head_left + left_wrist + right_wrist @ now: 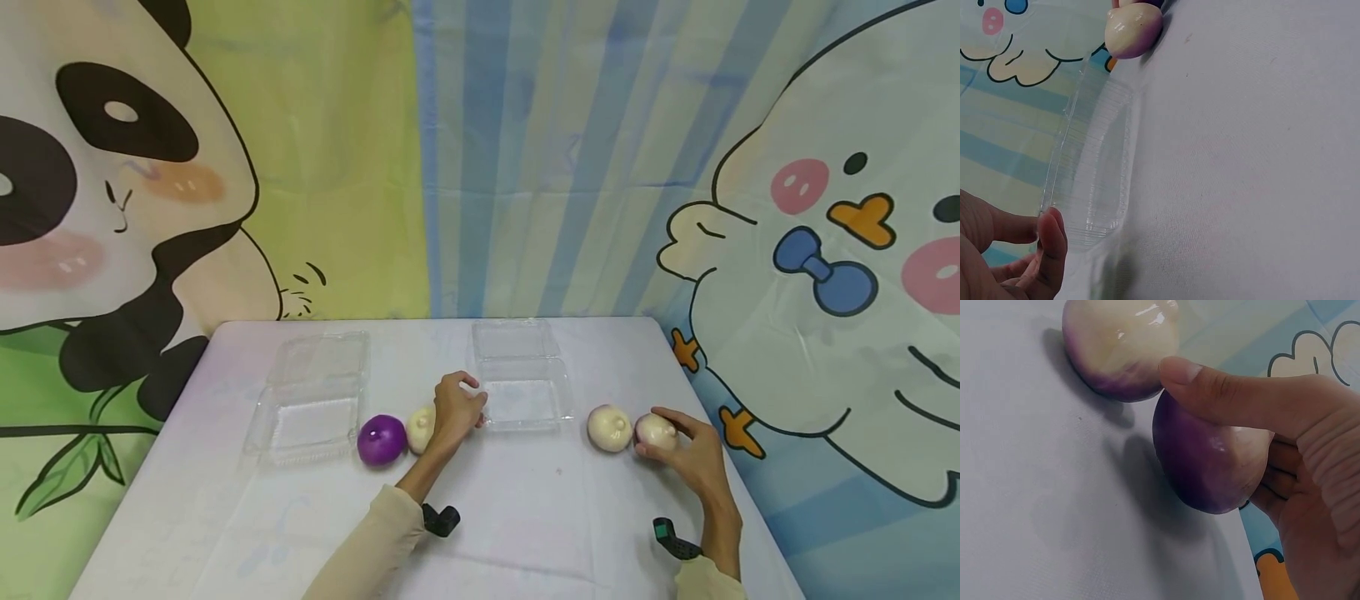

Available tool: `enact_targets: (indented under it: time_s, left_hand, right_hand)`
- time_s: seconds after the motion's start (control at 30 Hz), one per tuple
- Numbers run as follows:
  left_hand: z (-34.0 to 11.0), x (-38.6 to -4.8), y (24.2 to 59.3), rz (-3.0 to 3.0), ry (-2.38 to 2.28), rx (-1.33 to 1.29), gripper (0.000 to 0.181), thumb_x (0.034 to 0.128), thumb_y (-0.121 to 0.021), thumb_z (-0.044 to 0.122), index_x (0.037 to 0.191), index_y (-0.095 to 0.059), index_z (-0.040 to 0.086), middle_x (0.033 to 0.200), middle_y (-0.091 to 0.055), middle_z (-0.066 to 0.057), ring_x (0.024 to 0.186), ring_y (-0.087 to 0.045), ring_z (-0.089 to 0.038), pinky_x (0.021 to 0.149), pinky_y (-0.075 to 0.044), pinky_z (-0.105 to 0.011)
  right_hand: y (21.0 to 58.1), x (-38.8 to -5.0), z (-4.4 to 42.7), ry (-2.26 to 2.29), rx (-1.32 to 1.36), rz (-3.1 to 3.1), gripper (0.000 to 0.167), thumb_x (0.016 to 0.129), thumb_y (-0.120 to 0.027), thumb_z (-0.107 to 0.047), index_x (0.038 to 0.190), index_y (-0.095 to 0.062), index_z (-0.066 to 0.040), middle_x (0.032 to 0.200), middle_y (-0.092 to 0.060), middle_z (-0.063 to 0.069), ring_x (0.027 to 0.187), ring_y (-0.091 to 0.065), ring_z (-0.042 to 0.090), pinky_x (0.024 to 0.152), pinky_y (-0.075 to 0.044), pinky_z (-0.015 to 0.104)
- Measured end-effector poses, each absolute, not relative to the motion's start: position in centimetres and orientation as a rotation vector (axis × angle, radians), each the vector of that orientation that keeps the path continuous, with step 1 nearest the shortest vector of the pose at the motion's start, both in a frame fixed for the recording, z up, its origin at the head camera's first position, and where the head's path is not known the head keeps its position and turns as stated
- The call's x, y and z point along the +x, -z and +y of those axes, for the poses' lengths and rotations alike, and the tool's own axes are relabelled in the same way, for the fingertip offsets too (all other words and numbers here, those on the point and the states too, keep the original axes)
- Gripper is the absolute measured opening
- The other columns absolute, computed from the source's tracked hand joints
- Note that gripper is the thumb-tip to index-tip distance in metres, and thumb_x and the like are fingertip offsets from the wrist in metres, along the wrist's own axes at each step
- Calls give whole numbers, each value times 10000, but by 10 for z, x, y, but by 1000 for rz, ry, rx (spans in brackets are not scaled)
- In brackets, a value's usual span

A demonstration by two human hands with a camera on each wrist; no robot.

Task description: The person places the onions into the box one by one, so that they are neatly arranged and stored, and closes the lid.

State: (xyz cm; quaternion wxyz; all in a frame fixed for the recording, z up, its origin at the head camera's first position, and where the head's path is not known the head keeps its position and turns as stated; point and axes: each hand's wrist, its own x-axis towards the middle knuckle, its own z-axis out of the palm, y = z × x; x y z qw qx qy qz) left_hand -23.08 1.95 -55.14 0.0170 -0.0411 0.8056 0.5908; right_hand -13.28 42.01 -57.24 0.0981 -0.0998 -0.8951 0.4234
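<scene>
My left hand pinches the left edge of an open clear plastic box, thumb and finger meeting at its rim in the left wrist view. With its thumb and fingers my right hand grips a glossy white-and-purple turnip at the right of the table. Close to that one, on its left, lies another white-and-purple turnip. A cream-coloured round vegetable is partly hidden behind my left hand, beside a round, deep-purple vegetable.
A second clear plastic box stands open at the left of the white-covered table, its lid leaning back. Behind the table hangs a cartoon-printed curtain. Black camera mounts sit at both wrists.
</scene>
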Motion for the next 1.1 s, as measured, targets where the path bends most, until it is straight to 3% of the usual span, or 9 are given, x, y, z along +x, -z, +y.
enact_targets:
  time_s: [0.07,0.23,0.33,0.57,0.83,0.93,1.1]
  left_hand:
    - [20,-231,552,2508,-1832,-128,198,945,-744,7,1122,-690,-66,571,-686,-79,386,-586,-98,425,-440,-235]
    - [20,-232,552,2523,-1814,-133,185,950,-747,19,1114,-694,-48,572,-690,-72,389,-594,-107,428,-452,-245]
    - [20,-232,552,2526,-1807,-138,180,949,-748,19,1111,-695,-41,572,-686,-67,392,-599,-113,429,-455,-245]
    - [19,-232,553,2533,-1827,-102,201,937,-739,4,1118,-692,-70,573,-694,-82,385,-582,-91,421,-448,-236]
    - [19,-230,553,2522,-1846,-106,224,932,-734,-14,1139,-694,-89,674,-750,-221,374,-561,-64,408,-435,-215]
    - [19,-230,552,2525,-1843,-109,217,933,-736,-14,1134,-694,-86,667,-747,-214,375,-563,-71,409,-435,-220]
    - [20,-230,552,2523,-1822,-126,203,940,-745,-2,1126,-695,-66,581,-701,-97,387,-573,-85,428,-444,-235]
  right_hand:
    - [572,-133,420,-1268,-288,-2625,747,776,-1018,-267,1413,-704,-37,1471,-677,267,1394,-545,349,1182,-318,799]
    - [570,-132,420,-1320,-283,-2567,714,758,-1027,-212,1384,-722,-54,1459,-685,257,1232,-501,-23,1195,-285,808]
    - [567,-132,421,-1333,-270,-2548,699,760,-1024,-194,1376,-726,-54,1450,-687,261,1176,-464,-125,1202,-271,813]
    - [563,-131,419,-1357,-224,-2500,673,756,-1017,-128,1361,-735,-40,1401,-707,285,1157,-538,-107,1207,-295,782]
    - [554,-129,418,-1383,-190,-2485,659,767,-1005,-93,1366,-733,-40,1371,-722,263,1166,-581,-71,1193,-342,636]
    - [551,-128,417,-1387,-184,-2487,644,774,-1002,-96,1359,-739,-48,1353,-741,219,1170,-597,-50,1162,-369,517]
    - [548,-129,414,-1405,-148,-2462,617,778,-992,-69,1346,-752,-60,1327,-768,168,1181,-625,-2,1128,-374,372]
